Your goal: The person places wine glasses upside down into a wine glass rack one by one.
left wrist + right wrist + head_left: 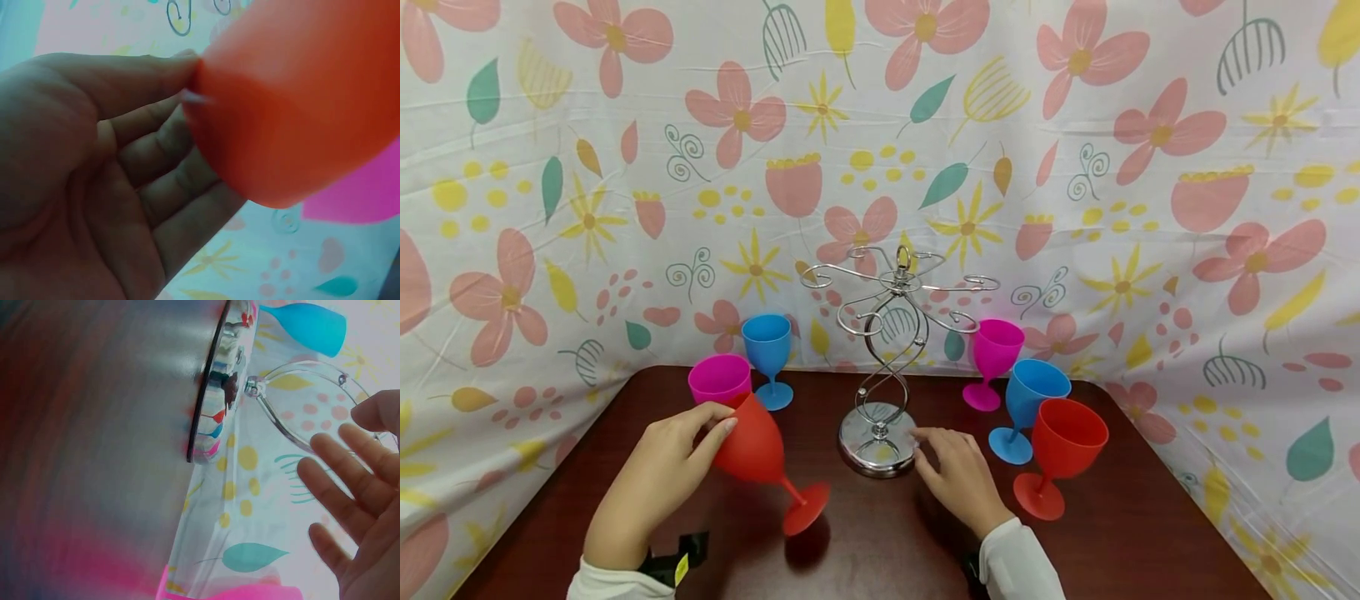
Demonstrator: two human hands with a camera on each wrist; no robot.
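Note:
My left hand (658,471) pinches a red plastic goblet (754,446) by its rim, between thumb and fingers. The goblet leans over, its foot toward the lower right above the tabletop. In the left wrist view its red bowl (294,106) fills much of the picture, with the thumb and fingertips at its edge. Beside the base of a chrome stand (880,446) is my right hand (958,479), its fingertips right at the base's right rim in the head view. Spread, relaxed fingers (337,481) with nothing between them show in the right wrist view.
Left of the stand are a pink goblet (718,377), partly hidden behind the held one, and a blue goblet (767,346). On the right stand a pink goblet (997,348), a blue goblet (1036,392) and a red goblet (1067,437). Curled wire arms (898,287) top the stand.

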